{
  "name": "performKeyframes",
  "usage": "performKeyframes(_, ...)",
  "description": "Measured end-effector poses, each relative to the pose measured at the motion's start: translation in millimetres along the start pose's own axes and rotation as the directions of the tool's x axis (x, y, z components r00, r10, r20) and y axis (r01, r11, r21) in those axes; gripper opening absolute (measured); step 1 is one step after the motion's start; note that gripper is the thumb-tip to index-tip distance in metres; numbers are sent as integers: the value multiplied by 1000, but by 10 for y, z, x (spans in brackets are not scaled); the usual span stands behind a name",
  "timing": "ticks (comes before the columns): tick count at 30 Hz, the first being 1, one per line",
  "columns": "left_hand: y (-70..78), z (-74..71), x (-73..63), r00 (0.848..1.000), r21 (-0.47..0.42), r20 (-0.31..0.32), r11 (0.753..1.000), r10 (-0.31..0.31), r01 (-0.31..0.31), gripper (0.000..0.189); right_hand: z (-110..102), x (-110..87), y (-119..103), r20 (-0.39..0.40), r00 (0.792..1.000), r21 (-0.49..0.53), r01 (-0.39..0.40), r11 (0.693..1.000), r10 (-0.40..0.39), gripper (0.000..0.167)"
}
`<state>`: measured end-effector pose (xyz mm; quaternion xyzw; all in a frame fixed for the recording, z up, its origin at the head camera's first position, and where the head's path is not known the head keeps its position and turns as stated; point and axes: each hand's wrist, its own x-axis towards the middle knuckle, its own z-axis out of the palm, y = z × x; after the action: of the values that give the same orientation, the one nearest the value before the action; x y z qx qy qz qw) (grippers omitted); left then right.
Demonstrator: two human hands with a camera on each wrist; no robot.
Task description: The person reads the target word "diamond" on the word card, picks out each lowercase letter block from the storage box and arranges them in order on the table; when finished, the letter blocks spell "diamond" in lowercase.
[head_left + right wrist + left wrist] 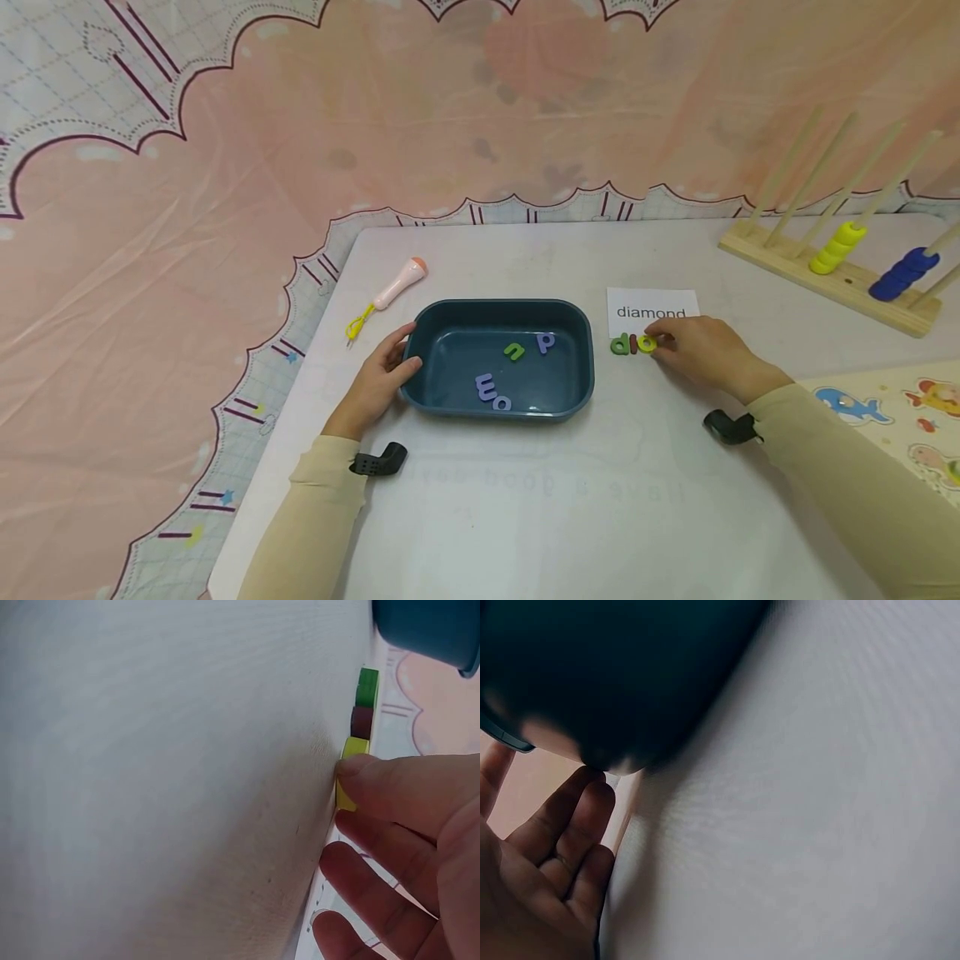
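My left hand (372, 382) grips the left rim of a dark teal tray (495, 310), thumb over the edge and fingers outside. Inside lie a green letter n (513, 352), a purple d (545, 342), a purple m (486, 387) and a purple o (502, 403). To the tray's right, my right hand (708, 354) pinches a round yellow letter (355, 748) at the table surface. Left of it, a red letter i (633, 344) and a green letter d (619, 344) stand in a row. Just above them is a white card (624, 301) printed "diamond", partly covered by my right hand.
A pink pen-like tool (401, 283) with a yellow strap lies behind the tray's left corner. At the back right stands a wooden bead abacus (832, 275). A board with sea-animal pictures (892, 429) lies under and beside the right forearm. A patterned curtain (450, 125) borders the table.
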<state>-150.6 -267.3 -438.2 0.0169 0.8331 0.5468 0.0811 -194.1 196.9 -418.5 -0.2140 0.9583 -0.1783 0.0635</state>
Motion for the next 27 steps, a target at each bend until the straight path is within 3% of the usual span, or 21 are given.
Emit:
performKeyframes(9,-5,13,-10,1000,-21,0,1000,9,-9,61,-41,-21,-35,19,1000,30,-22,999,21,38)
performKeyframes(16,-5,7,-12,1000,-33,2,999,18,-18,61,-201,-54,-121,16,999,75,-53,996,52,43)
performKeyframes(27,25,9,-16,1000,-25,4,1000,13,-13,61,-444,7,-482,-81,992,87,99,991,-92,41)
